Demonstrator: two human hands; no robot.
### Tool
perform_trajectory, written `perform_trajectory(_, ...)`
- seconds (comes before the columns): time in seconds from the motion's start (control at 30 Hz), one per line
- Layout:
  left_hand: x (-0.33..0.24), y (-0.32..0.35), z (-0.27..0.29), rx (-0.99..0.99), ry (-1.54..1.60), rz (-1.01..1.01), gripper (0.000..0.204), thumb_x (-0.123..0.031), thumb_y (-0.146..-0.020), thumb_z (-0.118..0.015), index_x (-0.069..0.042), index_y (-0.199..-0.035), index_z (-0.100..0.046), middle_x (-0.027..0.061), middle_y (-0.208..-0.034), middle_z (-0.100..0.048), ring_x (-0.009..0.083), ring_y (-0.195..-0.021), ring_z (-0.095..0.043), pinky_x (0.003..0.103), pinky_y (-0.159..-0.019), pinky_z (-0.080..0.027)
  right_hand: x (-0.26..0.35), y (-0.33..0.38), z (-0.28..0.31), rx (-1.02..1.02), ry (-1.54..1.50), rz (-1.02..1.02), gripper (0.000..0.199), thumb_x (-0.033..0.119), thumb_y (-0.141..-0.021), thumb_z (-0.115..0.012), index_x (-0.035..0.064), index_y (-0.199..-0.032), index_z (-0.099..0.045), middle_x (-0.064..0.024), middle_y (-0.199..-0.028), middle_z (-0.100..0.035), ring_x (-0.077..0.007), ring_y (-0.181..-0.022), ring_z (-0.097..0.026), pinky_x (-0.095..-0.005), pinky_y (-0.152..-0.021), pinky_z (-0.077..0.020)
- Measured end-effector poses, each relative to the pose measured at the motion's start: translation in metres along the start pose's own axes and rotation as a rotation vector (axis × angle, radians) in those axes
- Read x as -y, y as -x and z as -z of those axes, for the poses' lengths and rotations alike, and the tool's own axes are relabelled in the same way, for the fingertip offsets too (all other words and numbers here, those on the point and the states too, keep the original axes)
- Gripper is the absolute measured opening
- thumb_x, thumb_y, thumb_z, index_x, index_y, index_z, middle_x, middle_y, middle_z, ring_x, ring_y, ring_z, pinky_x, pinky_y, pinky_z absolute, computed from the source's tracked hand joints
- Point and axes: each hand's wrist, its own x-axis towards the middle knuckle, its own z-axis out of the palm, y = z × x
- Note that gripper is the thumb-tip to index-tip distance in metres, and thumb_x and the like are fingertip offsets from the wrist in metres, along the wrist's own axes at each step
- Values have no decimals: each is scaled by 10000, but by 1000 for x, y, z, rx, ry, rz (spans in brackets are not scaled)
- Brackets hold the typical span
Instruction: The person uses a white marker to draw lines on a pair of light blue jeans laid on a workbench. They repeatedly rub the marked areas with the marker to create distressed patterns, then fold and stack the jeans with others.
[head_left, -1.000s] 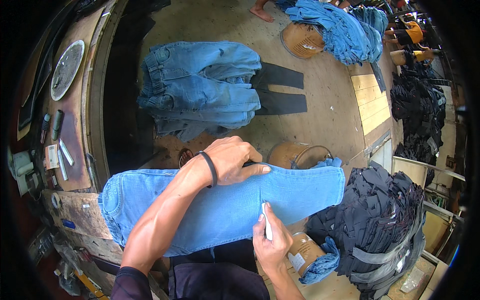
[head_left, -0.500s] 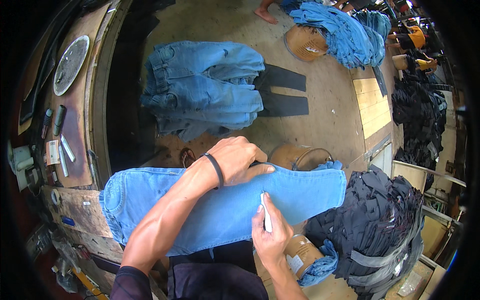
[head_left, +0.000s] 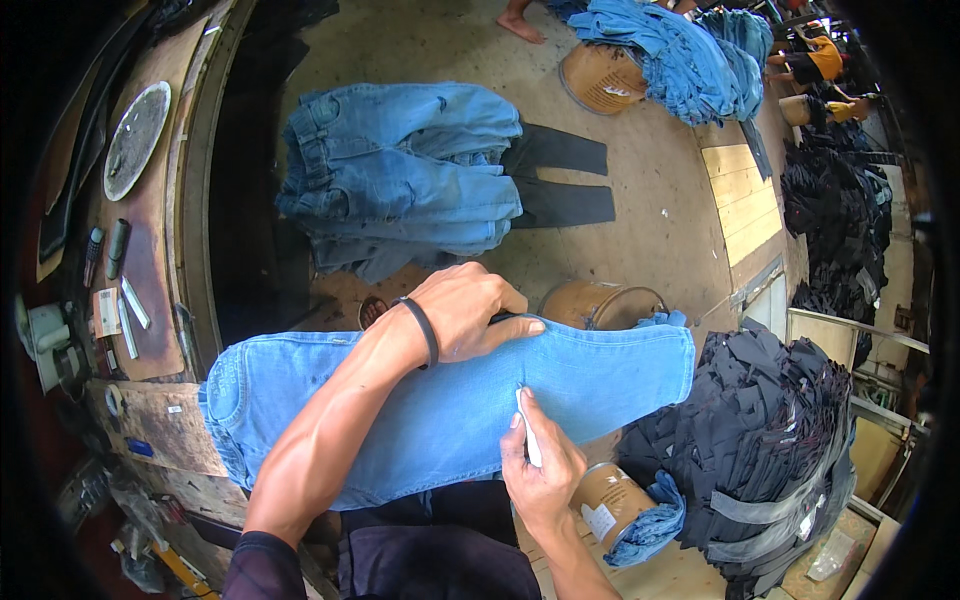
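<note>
A light-blue pair of jeans point(head_left: 440, 440) lies stretched crosswise in front of me, its waist end on the left and a leg hem on the right. My left hand point(head_left: 465, 310), with a dark band on the wrist, grips the far edge of the leg, thumb on top and fingers curled over that edge. Between thumb and fingers my right hand point(head_left: 543, 465) pinches a slim white hand tool point(head_left: 530, 430). Its upper tip touches or sits just over the denim near the middle of the leg. What supports the leg underneath is hidden.
Beyond the leg is a stack of blue jeans point(head_left: 400, 170). A bucket point(head_left: 600, 305) stands behind the leg; another bucket point(head_left: 610, 500) holds denim at right. Piled dark garments point(head_left: 750, 450) rise beside it. A workbench point(head_left: 150, 330) with tools runs along the left. People are farther off, upper right.
The hands keep nearly the same places, with the white tool's tip slightly lower and further left. The whole view has shifted a little.
</note>
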Motion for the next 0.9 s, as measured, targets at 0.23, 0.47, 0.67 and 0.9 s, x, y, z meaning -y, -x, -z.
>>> perform_trajectory(0.23,0,-2,2,32,8,22,406,-401,-1006,-711,-13,-934,-806,252,-832,-733,446,-792,-711,504,-712,-556,7,8,4,-24,5,-30,446,-120,-853,-735,-72,-1296,-705,-163,-825,-736,-230,-614,-685,-340,-589,-552)
perform_trajectory(0.47,0,-2,2,41,19,29,406,-412,-1001,-715,-21,-983,-822,253,-843,-740,436,-799,-721,497,-728,-567,6,8,2,-62,-33,12,421,-111,-856,-740,-71,-1275,-719,-146,-743,-697,-231,-564,-649,-346,-572,-540)
perform_trajectory(0.67,-2,-3,3,61,27,54,402,-410,-999,-717,-22,-1016,-824,252,-883,-753,434,-830,-727,495,-751,-573,6,5,2,-44,-26,26,401,-104,-857,-735,-70,-1257,-732,-133,-702,-671,-221,-536,-613,-350,-550,-520)
perform_trajectory(0.9,5,-2,-2,12,56,15,405,-411,-1001,-712,-23,-955,-816,245,-854,-743,441,-819,-715,492,-749,-567,7,15,9,80,-21,-119,336,-47,-924,-732,-77,-1258,-720,-153,-839,-756,-225,-663,-734,-311,-621,-577)
